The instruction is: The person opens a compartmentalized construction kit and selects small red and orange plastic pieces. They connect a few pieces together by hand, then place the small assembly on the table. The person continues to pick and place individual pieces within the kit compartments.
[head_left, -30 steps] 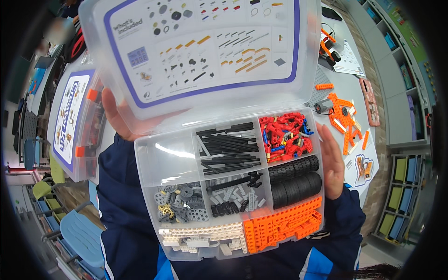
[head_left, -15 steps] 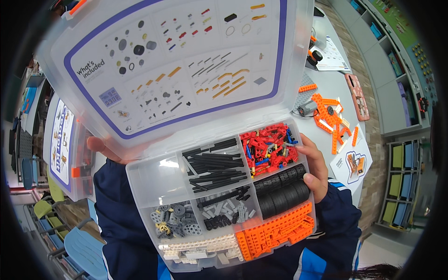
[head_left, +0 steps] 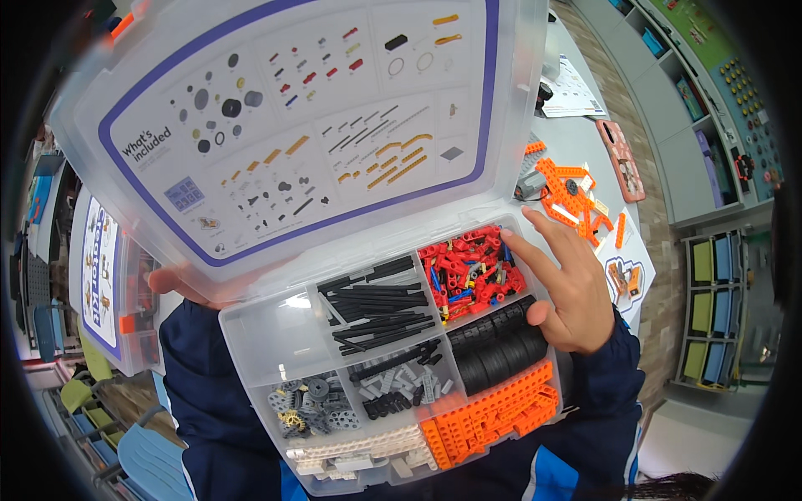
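— What is seen at the far left?

— A second clear box [head_left: 104,284] with an orange latch is stood just beside the open one. Next to it, the left hand [head_left: 171,284] is tucked under the raised lid [head_left: 292,125]; only a few fingertips are shown at the lid's lower edge, so whether it is clamped on the box cannot be told.

— And the open box itself?

— The clear parts box [head_left: 259,334] is held up close in front of the body, tilted, with its lid swung up and back. A printed parts chart with a purple border is carried inside the lid. An empty compartment is found at the left of the tray, grey gears [head_left: 309,409] below it, and white pieces [head_left: 359,451] along the bottom edge. Black rods [head_left: 380,305] are laid in the middle, with small grey and black pins [head_left: 401,384] beneath them.

— Further right?

— Red, blue and yellow small pieces [head_left: 468,271] are kept in the upper right compartment, black tyres [head_left: 493,351] below, orange bricks [head_left: 493,413] at the lower right.

— The right hand?

— The right hand [head_left: 568,301] is laid against the box's right side, fingers spread apart, the forefinger stretched onto the red pieces and the thumb pressed by the tyres. Nothing is pinched in it.

— Beyond it?

— An orange model [head_left: 572,196] is left on the grey table [head_left: 560,142], near a pink case [head_left: 622,163].
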Motion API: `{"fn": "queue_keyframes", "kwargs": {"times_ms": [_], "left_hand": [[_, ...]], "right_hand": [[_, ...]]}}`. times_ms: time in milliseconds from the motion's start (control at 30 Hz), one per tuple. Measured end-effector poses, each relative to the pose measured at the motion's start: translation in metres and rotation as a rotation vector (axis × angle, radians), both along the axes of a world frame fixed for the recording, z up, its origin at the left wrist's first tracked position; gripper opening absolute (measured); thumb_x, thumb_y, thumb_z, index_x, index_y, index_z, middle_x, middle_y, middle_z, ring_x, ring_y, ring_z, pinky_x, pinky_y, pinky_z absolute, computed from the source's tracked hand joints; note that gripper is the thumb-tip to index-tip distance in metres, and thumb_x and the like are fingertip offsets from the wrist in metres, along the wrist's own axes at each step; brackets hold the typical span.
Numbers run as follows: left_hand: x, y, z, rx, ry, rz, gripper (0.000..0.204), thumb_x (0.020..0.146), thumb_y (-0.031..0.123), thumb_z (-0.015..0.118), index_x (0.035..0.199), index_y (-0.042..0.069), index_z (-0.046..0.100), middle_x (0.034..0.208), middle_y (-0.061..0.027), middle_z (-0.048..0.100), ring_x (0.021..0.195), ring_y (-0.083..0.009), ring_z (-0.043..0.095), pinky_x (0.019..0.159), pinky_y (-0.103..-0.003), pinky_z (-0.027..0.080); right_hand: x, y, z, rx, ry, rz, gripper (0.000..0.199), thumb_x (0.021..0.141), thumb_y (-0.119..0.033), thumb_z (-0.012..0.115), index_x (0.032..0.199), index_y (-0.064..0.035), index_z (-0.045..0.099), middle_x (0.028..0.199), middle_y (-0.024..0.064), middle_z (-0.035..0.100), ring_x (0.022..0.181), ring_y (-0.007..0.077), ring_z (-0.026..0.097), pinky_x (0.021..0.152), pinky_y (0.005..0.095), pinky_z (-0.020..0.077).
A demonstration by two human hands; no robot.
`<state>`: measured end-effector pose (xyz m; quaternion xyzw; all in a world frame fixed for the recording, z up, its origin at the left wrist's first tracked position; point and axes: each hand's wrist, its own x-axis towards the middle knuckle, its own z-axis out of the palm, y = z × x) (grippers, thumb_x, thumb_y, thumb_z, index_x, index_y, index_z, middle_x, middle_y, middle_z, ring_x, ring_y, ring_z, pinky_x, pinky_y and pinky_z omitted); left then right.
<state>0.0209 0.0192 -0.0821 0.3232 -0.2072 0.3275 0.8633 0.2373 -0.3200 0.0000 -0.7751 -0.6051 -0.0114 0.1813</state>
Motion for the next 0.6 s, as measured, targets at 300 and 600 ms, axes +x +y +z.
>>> {"fn": "queue_keyframes", "kwargs": {"times_ms": [300,600], "left_hand": [[-0.008,0.009,-0.002,0.025,0.066,-0.027,0.110,0.078,0.067,0.076,0.162,0.015,0.028,0.162,-0.0254,0.032,0.147,-0.0472,0.034,0.113,-0.071,0.034],[-0.015,0.014,0.004,0.029,0.146,-0.085,0.109,0.078,0.065,0.076,0.162,0.014,0.029,0.161,-0.0250,0.033,0.147,-0.0469,0.035,0.113,-0.070,0.035]], "right_hand": [[0.001,0.020,0.045,-0.067,0.120,0.076,0.067,0.101,-0.063,0.044,0.116,-0.0042,0.073,0.147,0.0293,0.047,0.132,0.0485,0.048,0.111,0.0536,0.0376],[-0.008,0.037,0.050,-0.096,0.087,0.091,0.049,0.102,-0.053,0.049,0.119,-0.0159,0.077,0.159,0.0228,0.035,0.137,0.0465,0.032,0.116,0.0553,0.0270]]}}
